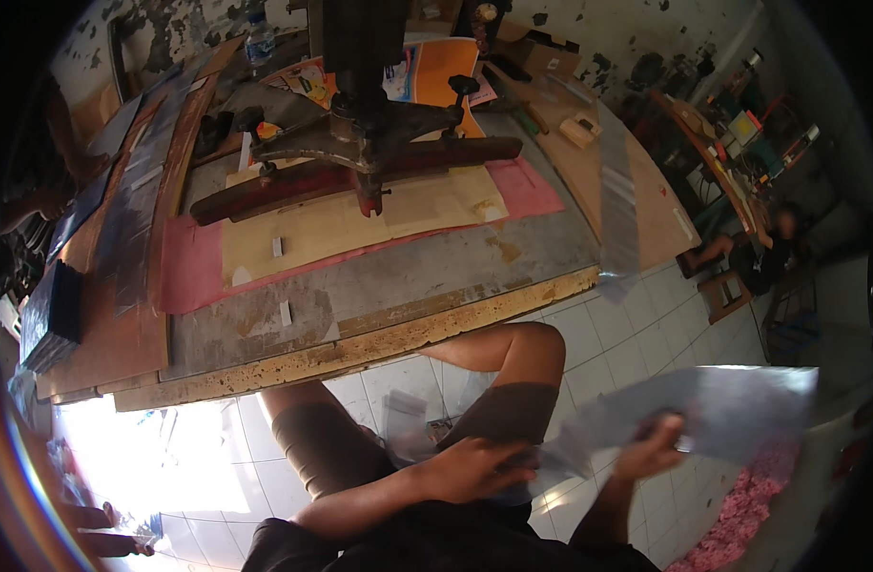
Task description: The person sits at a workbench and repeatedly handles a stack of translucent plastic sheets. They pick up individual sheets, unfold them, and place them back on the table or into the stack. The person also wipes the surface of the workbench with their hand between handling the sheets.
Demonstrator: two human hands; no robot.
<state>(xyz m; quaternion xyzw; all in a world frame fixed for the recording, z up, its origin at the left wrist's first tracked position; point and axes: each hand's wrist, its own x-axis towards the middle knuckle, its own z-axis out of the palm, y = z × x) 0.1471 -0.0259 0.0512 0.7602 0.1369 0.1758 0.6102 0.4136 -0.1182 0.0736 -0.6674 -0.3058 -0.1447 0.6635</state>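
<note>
A long strip of clear plastic sheet [749,408] stretches across to the right of my lap. My right hand [652,448] grips it with thumb and fingers, near its middle. My left hand [484,469] is over my thigh, its fingers closed at the strip's nearer end; motion blurs them a little. In front of me stands a press with a dark, reddish crossbar [288,189]. Under the bar lie a yellowish board [360,222] and a pink sheet [190,262] on the worn worktable [408,265]. Neither hand touches the press.
A stack of dark blue packs [53,315] sits at the table's left corner. Another clear strip [617,186] hangs over the right edge, near a small wooden block [579,130]. Pink material [741,510] lies on the tiled floor at lower right. Other people are at both sides.
</note>
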